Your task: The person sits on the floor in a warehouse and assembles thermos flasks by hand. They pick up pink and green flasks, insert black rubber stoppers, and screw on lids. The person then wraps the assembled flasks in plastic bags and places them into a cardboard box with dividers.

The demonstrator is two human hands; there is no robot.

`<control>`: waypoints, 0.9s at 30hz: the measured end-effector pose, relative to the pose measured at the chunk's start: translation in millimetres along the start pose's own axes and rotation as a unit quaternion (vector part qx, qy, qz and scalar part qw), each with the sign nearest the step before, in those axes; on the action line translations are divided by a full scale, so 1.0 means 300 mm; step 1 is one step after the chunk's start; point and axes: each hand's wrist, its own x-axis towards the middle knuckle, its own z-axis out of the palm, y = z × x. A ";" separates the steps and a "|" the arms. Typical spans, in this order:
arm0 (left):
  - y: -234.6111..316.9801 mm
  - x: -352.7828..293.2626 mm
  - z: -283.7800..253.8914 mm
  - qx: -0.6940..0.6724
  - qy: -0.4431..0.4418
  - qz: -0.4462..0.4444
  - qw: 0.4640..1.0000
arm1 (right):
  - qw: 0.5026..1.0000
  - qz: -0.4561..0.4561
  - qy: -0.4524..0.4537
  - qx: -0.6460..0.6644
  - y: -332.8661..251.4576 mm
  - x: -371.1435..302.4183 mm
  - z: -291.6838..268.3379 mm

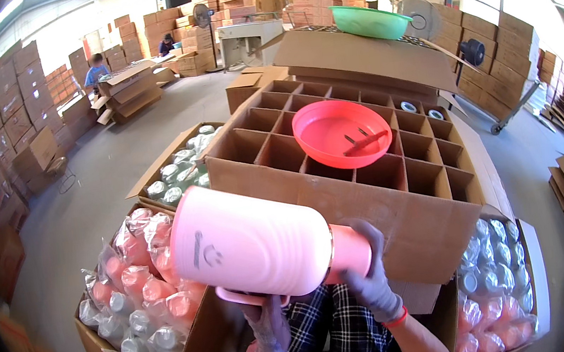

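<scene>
pink jug (255, 245): both hands' fingers gripping | divider box (366, 165): red bowl (342, 134)

Red basin (342, 132) blocks middle cells of divided carton (401, 214); others open.

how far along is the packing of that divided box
Barely started, by the look of it. Done: only two cells at the far right of the divided box seem to hold something. In hand: both gloved hands, left hand and right hand, grip a pink flask. Left: nearly every cell is empty, a red bowl sits across some, and bagged parts still fill the side box.
</scene>
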 end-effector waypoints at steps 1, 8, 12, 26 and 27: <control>-0.145 -0.020 -0.078 0.138 -0.071 0.105 0.982 | 0.985 0.137 0.003 0.100 -0.008 -0.003 0.001; -0.239 -0.003 -0.060 -0.150 -0.342 0.029 0.927 | 0.865 0.390 -0.079 0.307 0.187 0.068 -0.191; -0.188 0.060 -0.078 -0.125 -0.365 0.086 0.919 | 0.866 0.312 -0.255 0.296 0.178 0.138 -0.148; -0.438 0.307 -0.485 0.243 -0.418 0.051 0.874 | 0.828 0.196 -0.510 -0.126 0.139 -0.019 0.009; -0.611 0.395 -0.569 0.396 -0.290 0.255 0.833 | 0.833 0.215 -0.497 -0.113 0.135 -0.015 0.004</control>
